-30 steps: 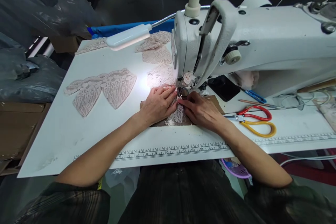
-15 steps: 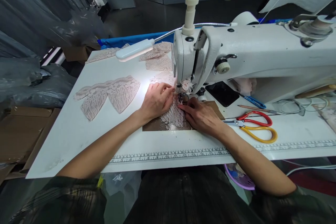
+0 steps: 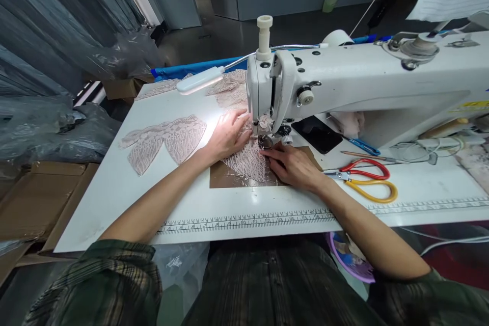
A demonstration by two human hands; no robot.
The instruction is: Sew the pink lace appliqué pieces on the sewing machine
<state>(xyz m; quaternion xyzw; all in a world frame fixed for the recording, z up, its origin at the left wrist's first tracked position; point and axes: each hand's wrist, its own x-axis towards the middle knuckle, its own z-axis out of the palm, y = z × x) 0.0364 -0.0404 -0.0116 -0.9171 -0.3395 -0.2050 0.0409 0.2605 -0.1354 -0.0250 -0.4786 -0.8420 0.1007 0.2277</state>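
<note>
A pale pink lace piece (image 3: pixel 250 160) lies under the needle area of a white sewing machine (image 3: pixel 282 79). Flat on the lace, left of the presser foot (image 3: pixel 265 141), rests my left hand (image 3: pixel 228 136), its fingers stretched out and apart. On the other side, my right hand (image 3: pixel 294 164) has its index fingertip at the lace's right edge, close to the foot. Its other fingers are curled together, and the lace edge seems pinched there. Beneath the lace is a brown plate (image 3: pixel 225 177). Part of the lace is hidden behind the machine head.
Another lace piece (image 3: pixel 183 137) lies on the white table (image 3: pixel 114 198) at left, with more lace (image 3: pixel 231 94) behind. A lamp (image 3: pixel 200 80) hangs over them. Right of my hand are red-and-yellow scissors (image 3: pixel 369 181), a black phone (image 3: pixel 318 135) and blue-handled snips (image 3: pixel 364 146).
My left hand's fingers have straightened and flattened on the lace, and more lace shows below them. My right hand stays beside the presser foot. The camera view has shifted slightly.
</note>
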